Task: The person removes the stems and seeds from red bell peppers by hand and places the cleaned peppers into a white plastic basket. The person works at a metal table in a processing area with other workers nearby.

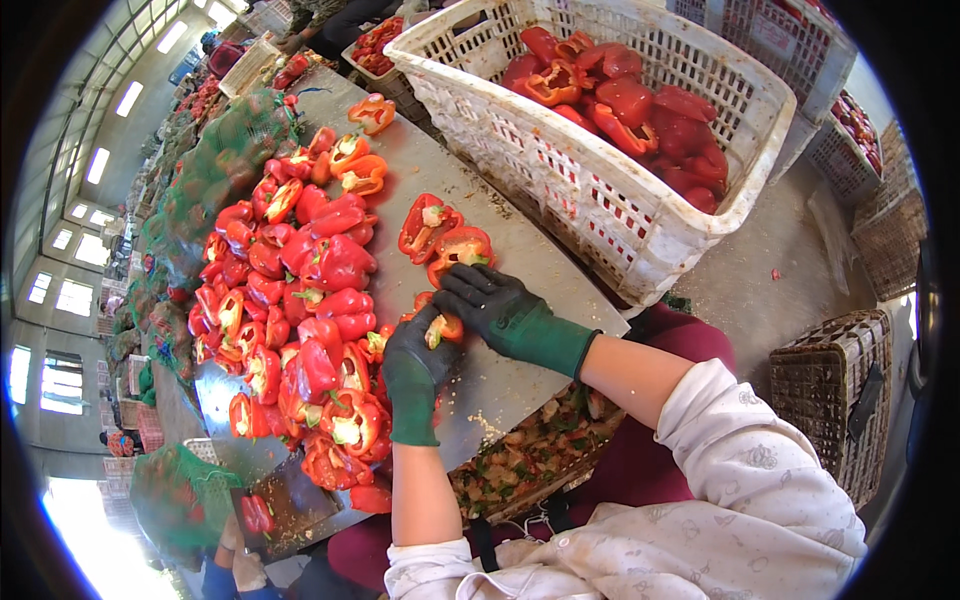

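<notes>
Both my hands wear green gloves with dark coated palms and fingers. My left hand is curled against a cut piece of red pepper on the metal table, its stem core facing up. My right hand lies palm down, fingers over that piece and the lower edge of an opened pepper. Another halved pepper with a pale core lies just beyond. A large heap of halved red peppers spreads beside my left hand. Fingertips are partly hidden.
A white plastic crate holding red pepper pieces stands to the right. Below the table edge, a crate holds pepper cores and scraps. Green mesh sacks line the far left. Another person's gloved hand is at the lower left, near a metal tray.
</notes>
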`<action>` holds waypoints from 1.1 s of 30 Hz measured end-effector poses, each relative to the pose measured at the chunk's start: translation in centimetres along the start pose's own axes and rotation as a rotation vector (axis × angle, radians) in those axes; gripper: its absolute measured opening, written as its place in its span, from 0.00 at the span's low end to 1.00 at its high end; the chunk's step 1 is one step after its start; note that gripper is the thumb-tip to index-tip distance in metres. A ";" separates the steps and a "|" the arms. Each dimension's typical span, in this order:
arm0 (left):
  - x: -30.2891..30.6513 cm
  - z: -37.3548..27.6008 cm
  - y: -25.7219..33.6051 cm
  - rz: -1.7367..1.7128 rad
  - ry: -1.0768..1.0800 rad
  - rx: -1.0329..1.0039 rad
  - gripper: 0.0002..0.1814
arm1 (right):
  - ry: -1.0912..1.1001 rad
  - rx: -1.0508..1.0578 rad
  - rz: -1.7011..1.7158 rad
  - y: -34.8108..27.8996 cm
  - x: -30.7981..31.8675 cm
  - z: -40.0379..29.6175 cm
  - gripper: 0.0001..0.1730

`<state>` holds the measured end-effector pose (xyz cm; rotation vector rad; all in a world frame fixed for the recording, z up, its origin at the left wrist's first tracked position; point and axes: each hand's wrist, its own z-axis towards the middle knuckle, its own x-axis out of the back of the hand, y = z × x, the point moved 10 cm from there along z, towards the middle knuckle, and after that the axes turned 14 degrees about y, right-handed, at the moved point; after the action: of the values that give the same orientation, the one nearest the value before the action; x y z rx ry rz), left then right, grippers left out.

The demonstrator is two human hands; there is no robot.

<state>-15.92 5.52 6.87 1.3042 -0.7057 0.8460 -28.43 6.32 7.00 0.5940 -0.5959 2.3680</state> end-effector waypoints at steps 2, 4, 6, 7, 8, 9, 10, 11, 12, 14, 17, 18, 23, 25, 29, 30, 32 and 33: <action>0.1 -1.3 -2.4 -0.063 0.008 0.109 0.35 | -0.015 0.061 -0.056 0.6 -0.8 -0.8 0.25; 2.2 -2.1 0.8 -0.171 0.081 0.164 0.34 | 0.038 -0.045 -0.061 3.7 -1.2 -1.7 0.24; 4.5 -3.7 1.4 -0.219 0.184 0.207 0.34 | -0.098 -0.103 -0.137 3.4 -1.5 -0.4 0.23; 5.3 -4.5 1.2 -0.373 0.242 0.224 0.34 | -0.067 -0.313 0.091 3.5 -0.8 0.4 0.23; 5.8 -5.3 1.0 -0.529 0.300 0.236 0.35 | -0.042 -0.519 0.322 3.5 -0.1 0.7 0.23; 6.4 -6.0 1.0 -0.686 0.367 0.243 0.36 | -0.024 -0.712 0.558 3.3 0.6 1.2 0.23; 7.0 -6.6 1.4 -0.722 0.420 0.192 0.37 | -0.156 -1.019 1.076 2.1 -0.1 1.0 0.29; 6.9 -6.8 2.2 -0.817 0.446 0.186 0.37 | -0.207 -1.292 1.449 0.3 0.0 0.6 0.33; 6.3 -7.1 3.3 -0.685 0.433 0.140 0.39 | -0.271 -1.570 1.815 -2.3 0.0 -0.5 0.36; 5.2 -7.5 5.1 -0.509 0.387 0.056 0.39 | -0.238 -1.408 1.801 -4.1 1.5 -0.3 0.36; 3.6 -7.8 6.1 -0.511 0.246 0.011 0.33 | -0.319 -1.465 1.803 -3.1 1.3 -1.3 0.33; 3.1 -7.8 6.0 -0.593 0.196 0.041 0.31 | -0.329 -1.452 1.755 -2.9 1.2 -1.3 0.33; 2.0 -7.9 5.3 -0.704 0.064 0.056 0.33 | -0.393 -1.446 1.629 -3.3 0.9 -1.7 0.31; 2.8 -7.9 6.8 -0.720 0.030 0.057 0.33 | -0.394 -1.406 1.626 -3.1 1.2 -1.6 0.26; 2.2 -8.2 7.4 -0.718 -0.062 0.083 0.31 | -0.485 -1.389 1.609 -3.7 1.0 -1.8 0.22; 2.8 -8.8 8.0 -0.505 0.056 -0.107 0.30 | -0.514 -1.380 1.576 -3.8 0.8 -2.0 0.21; 1.6 -9.7 7.3 -0.373 0.101 -0.047 0.30 | -0.573 -1.263 1.450 -4.1 0.7 -1.3 0.22; 0.7 -10.1 7.8 -0.328 0.106 -0.025 0.30 | -0.586 -1.220 1.364 -3.6 1.3 -1.8 0.22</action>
<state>-22.40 16.06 10.12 1.2986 -0.4025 0.6313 -27.52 10.47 7.22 0.2357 -3.1151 2.0138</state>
